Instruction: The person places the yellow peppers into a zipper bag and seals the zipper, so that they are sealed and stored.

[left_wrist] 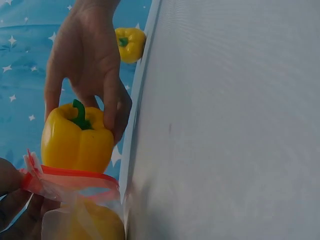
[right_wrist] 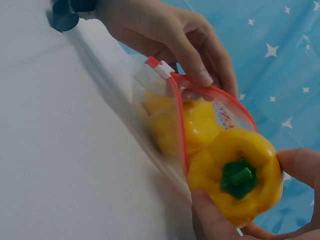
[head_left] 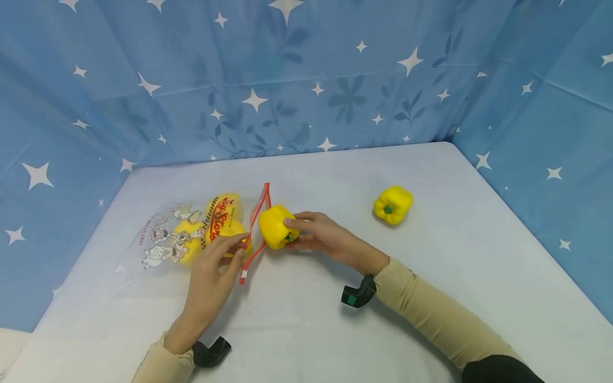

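Observation:
My right hand [head_left: 318, 234] grips a yellow bell pepper [head_left: 275, 227] with a green stem, fingers and thumb on its sides. The pepper is right at the open mouth of a clear zip bag [head_left: 158, 218] with a red zipper edge [right_wrist: 181, 125]. With thumb and fingers, my left hand [head_left: 215, 274] pinches the bag's rim and the mouth gapes beside it. Inside the bag lie several yellow peppers [right_wrist: 192, 122], seen through the printed plastic. A white slider [right_wrist: 164, 69] sits at one end of the zipper.
Another yellow bell pepper [head_left: 392, 205] lies on the white table [head_left: 335, 330], to the right of my right hand. A blue curtain [head_left: 306, 69] with white stars borders the table at the back and sides.

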Action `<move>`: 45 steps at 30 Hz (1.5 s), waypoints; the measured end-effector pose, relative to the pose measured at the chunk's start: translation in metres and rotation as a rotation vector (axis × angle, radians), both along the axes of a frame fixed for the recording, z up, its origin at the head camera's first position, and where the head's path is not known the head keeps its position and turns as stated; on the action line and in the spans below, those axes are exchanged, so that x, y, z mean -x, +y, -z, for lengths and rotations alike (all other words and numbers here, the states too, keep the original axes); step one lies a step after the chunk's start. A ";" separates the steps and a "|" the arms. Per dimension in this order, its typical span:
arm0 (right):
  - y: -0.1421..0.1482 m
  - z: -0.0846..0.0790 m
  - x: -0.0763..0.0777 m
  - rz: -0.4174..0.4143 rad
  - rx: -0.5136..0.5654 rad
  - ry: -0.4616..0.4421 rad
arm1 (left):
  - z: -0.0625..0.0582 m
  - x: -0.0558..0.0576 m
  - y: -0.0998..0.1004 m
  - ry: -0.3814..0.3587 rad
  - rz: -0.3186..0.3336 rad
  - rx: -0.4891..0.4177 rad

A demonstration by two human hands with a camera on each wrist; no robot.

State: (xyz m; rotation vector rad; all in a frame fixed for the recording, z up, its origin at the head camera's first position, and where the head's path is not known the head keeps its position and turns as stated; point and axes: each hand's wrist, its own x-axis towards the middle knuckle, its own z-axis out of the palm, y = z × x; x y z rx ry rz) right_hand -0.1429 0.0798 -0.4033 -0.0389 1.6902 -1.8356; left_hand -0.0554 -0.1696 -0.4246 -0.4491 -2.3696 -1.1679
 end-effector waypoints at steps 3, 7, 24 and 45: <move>-0.008 -0.001 -0.003 0.006 -0.027 0.005 | -0.002 0.000 -0.001 0.009 0.010 0.007; -0.016 -0.002 -0.006 0.005 -0.043 0.002 | -0.004 0.000 -0.002 0.026 0.022 0.018; -0.033 -0.002 -0.016 -0.053 -0.080 0.017 | 0.000 -0.001 -0.001 0.041 0.086 0.047; -0.031 0.027 -0.029 -0.077 -0.064 0.249 | 0.007 -0.002 0.009 0.095 0.137 0.049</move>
